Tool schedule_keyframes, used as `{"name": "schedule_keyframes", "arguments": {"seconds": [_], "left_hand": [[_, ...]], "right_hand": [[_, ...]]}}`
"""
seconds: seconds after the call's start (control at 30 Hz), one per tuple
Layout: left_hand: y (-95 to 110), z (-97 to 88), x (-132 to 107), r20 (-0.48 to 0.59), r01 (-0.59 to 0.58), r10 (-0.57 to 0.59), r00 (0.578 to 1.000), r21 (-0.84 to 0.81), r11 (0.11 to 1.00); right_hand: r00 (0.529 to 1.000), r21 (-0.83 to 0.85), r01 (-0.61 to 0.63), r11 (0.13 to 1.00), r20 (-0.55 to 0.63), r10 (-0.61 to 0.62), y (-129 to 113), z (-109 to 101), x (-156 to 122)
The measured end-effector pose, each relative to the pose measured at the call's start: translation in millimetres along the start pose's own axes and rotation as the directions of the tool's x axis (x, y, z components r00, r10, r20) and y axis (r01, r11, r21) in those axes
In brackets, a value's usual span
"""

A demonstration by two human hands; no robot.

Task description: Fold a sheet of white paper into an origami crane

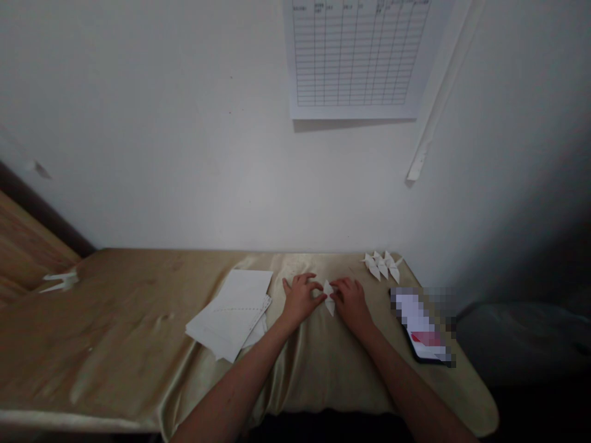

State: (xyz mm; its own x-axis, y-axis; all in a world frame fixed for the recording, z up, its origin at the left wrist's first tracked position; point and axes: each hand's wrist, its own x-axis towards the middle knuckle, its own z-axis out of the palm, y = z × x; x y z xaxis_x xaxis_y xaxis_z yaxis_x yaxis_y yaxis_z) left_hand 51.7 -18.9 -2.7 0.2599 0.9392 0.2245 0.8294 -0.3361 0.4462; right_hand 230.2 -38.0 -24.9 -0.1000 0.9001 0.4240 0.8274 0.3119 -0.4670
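A small white folded paper (329,306), pointed at its top and bottom, is between my two hands over the cloth-covered table. My left hand (301,299) pinches its left side with thumb and forefinger, the other fingers raised and bent. From the right, the fingertips of my right hand (353,303) close on the opposite side. Fingertips cover part of the paper's middle. Beyond my right hand, folded paper cranes (382,267) sit side by side near the table's back edge. A fanned stack of white paper sheets (237,301) lies left of my left forearm.
A phone (422,329) with a lit, partly blurred screen lies near the right edge. The table (124,332) has a wrinkled gold satin cloth and meets a white wall. A white object (62,281) lies far left. A printed chart (353,61) hangs above.
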Motion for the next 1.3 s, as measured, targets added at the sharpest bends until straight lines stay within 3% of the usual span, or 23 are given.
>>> {"name": "schedule_keyframes", "arguments": {"seconds": [0.2,0.7,0.9,1.3], "left_hand": [[-0.9,3.0,0.3,0.017,0.001,0.000,1.000,-0.014,1.000],[6.6,2.8,-1.7,-0.018,-0.020,0.019,1.000,-0.021,1.000],[3.7,3.4,4.1,0.048,0.061,-0.058,0.997,-0.071,0.996],[-1.0,6.5,2.0,0.030,0.003,0.000,1.000,-0.104,0.995]], "right_hand": [[0.996,-0.120,-0.083,0.989,-0.028,0.080,5.8,1.8,-0.5],[0.992,-0.015,-0.121,0.993,-0.027,0.121,10.1,5.7,2.4],[0.994,-0.008,-0.105,0.994,-0.026,0.105,14.3,8.6,3.6],[0.999,0.052,-0.028,0.998,0.029,0.027,9.7,-5.2,5.1]]}}
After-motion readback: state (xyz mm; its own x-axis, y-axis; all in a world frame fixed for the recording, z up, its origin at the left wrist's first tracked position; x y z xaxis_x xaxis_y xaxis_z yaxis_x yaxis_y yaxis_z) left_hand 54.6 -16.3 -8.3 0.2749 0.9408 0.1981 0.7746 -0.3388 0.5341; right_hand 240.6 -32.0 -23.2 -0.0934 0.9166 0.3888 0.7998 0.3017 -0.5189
